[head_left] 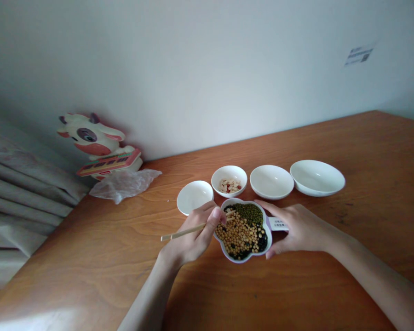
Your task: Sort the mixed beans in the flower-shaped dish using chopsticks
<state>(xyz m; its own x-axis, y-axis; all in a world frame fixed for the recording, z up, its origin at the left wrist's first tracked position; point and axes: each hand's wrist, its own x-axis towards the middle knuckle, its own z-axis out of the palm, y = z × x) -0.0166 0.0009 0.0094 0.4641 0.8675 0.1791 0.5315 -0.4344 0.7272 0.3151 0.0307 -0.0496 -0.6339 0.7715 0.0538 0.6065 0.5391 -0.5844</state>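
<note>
My left hand is shut on a pair of wooden chopsticks, whose tips reach into a flower-shaped dish and are hidden by my fingers. My right hand grips that dish's right side. The dish holds yellow soybeans, green mung beans and black beans. Behind it stand several white bowls. One bowl holds pale flakes with red bits, while the others show no contents.
A printed card lies under my right hand on the wooden table. A toy cow figure and crumpled clear plastic sit at the far left, beside a grey curtain. A white wall rises behind.
</note>
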